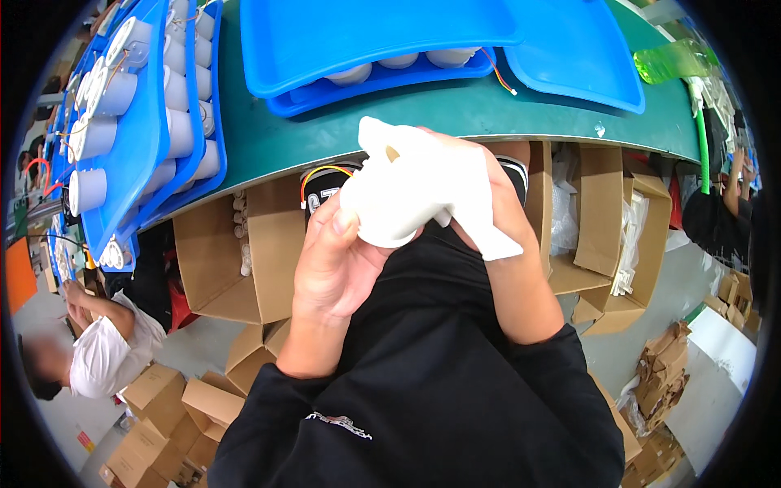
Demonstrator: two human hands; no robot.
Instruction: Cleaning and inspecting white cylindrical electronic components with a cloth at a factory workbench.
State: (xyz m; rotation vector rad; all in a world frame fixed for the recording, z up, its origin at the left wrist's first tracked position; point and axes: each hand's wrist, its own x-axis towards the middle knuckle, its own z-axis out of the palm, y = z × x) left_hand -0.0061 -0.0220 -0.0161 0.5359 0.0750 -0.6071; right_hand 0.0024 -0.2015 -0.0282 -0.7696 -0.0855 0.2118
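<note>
Just past the table's near edge, over my lap, my left hand is closed around the lower left of a white cup-shaped plastic housing, thumb pressed on its side. Red and yellow wires come out beside the housing at its left. A white cloth is bunched in my right hand and lies against the housing's upper right side. One end of the cloth hangs down by my right wrist. Most of my right fingers are hidden under the cloth.
Stacked blue trays of white cup-shaped housings stand at the left of the green table. More blue trays lie ahead, beside a green bottle. Cardboard boxes sit below the table edge. Another person works at far left.
</note>
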